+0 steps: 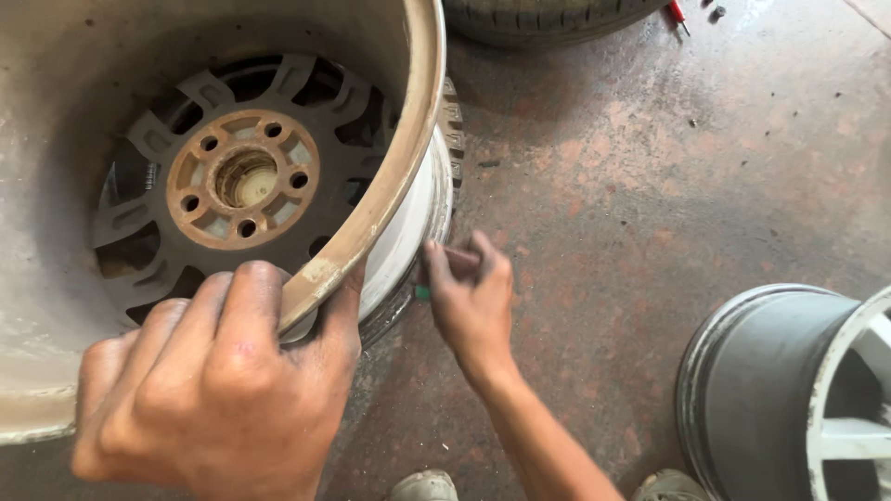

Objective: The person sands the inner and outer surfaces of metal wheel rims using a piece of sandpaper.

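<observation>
Rust-stained metal marks the hub [243, 179] at the centre of a bare wheel rim [390, 195], which is seen from its open inner side, standing on the stained concrete floor [650, 167]. The rim's near edge is gripped by the left hand [218, 380], fingers curled over the lip and thumb pressed against the outside. The right hand [471, 297] is held low beside the rim's outer wall, arm stretched forward, fingers closed round a small dark tool [455, 263] with a green bit showing beneath; what kind of tool cannot be told. A tyre tread [452, 121] is glimpsed behind the rim. A second grey rim [780, 390] lies well apart at the right.
</observation>
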